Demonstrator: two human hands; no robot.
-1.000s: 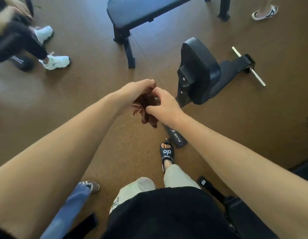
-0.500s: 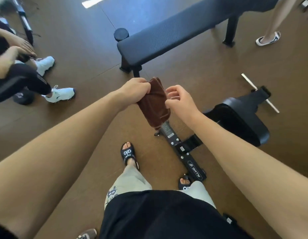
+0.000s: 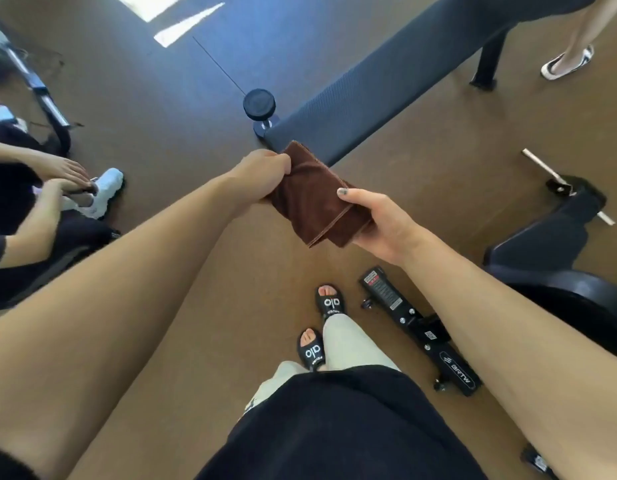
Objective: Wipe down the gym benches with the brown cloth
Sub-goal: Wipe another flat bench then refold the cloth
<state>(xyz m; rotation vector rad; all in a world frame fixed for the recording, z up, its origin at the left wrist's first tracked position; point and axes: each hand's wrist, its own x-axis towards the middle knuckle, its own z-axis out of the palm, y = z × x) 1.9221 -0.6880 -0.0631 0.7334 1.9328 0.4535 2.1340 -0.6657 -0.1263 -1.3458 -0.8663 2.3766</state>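
Head view: brown cloth (image 3: 314, 195), bunched between the hands a second ago, is now folded into a flat pad held above the floor, just short of the near end of the flat bench (image 3: 379, 88). Left hand (image 3: 262, 171) pinches its upper edge; right hand (image 3: 376, 220) cups it, thumb on top. Wiping is judged about to start. Right fingers are hidden beneath the cloth. The bench's far end is cut off.

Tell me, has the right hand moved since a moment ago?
Yes. The right hand, apart from the brown cloth before, now grips its lower edge, having closed in toward the left hand.
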